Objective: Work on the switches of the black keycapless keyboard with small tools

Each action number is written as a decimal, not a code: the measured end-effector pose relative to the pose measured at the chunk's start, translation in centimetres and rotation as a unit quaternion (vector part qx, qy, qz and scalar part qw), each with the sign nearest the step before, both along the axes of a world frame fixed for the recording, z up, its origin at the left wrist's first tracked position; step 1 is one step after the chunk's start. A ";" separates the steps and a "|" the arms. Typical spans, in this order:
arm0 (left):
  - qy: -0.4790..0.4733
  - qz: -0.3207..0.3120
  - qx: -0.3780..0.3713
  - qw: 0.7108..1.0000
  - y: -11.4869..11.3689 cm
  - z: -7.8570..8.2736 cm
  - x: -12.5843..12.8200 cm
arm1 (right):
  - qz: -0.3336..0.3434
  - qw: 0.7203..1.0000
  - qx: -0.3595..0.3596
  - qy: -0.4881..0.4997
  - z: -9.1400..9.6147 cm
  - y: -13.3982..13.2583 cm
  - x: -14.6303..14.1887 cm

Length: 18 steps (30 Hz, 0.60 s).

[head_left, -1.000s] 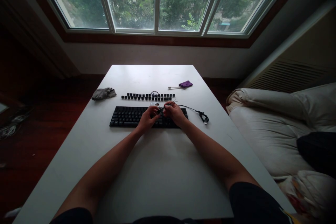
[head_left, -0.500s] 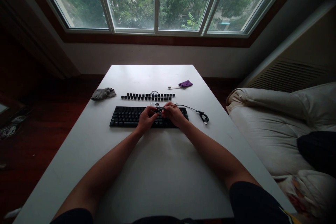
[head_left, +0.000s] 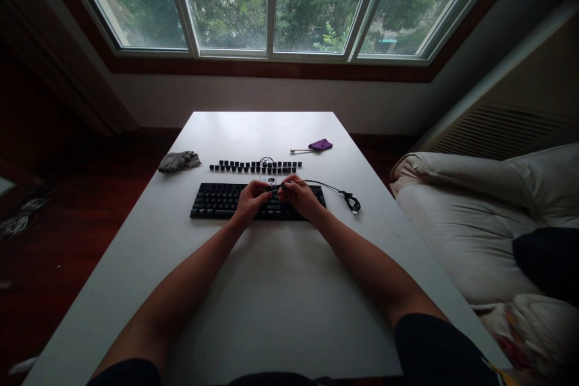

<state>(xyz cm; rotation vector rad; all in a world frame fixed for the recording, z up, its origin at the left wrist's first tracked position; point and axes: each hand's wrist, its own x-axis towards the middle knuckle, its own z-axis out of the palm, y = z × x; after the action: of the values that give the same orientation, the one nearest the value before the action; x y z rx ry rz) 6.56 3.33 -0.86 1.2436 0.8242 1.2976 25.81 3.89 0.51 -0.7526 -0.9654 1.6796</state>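
A black keyboard (head_left: 217, 200) lies lengthwise on the white table under both hands. My left hand (head_left: 249, 200) is closed in a pinch above its middle, on a thin wire tool (head_left: 274, 190) that looks like a keycap puller. Close beside it, my right hand (head_left: 298, 197) pinches a small black keycap (head_left: 283, 186) at the wire's end; the fingers partly hide it. Two rows of loose black keycaps (head_left: 253, 167) stand behind the keyboard. A small clear round dish (head_left: 271, 180) sits just beyond my fingertips, its contents too small to make out.
The keyboard's black cable (head_left: 350, 201) lies bundled at the right on the white table (head_left: 280, 289). A grey cloth (head_left: 179, 161) is at the left edge. A purple cloth or pouch (head_left: 321, 144) and a thin brush-like stick (head_left: 299, 151) lie at the back right. A pale sofa (head_left: 443, 229) adjoins the right side.
My left hand has shifted slightly to the left and turned a little, with the wire tool still between the hands. My right hand stays almost where it was.
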 end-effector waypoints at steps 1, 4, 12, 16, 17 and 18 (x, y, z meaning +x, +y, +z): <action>0.001 0.001 -0.002 1.000 0.0 0.0 0.0 | -0.002 1.000 0.000 0.003 0.1 -0.1 0.0; 0.010 0.005 -0.001 1.000 -0.1 0.1 0.1 | -0.003 1.000 -0.002 0.012 0.2 -0.2 -0.1; 0.028 0.039 0.015 0.999 -0.3 -0.1 0.2 | 0.005 0.999 0.009 0.031 0.0 -0.5 -0.3; 0.027 0.036 0.023 0.999 -0.4 -0.1 0.4 | -0.004 1.000 0.004 0.026 0.0 -0.6 -0.5; 0.027 0.037 0.027 0.999 -0.4 -0.1 0.4 | -0.006 1.000 0.004 0.026 0.0 -0.6 -0.6; 0.028 0.038 0.030 0.998 -0.5 -0.1 0.5 | -0.007 1.000 0.003 0.026 0.0 -0.6 -0.6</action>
<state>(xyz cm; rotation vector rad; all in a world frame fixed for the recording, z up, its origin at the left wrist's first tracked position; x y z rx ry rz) 7.05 2.87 -1.00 1.3111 0.8848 1.3617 25.20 3.29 0.54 -0.7071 -0.9277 1.6753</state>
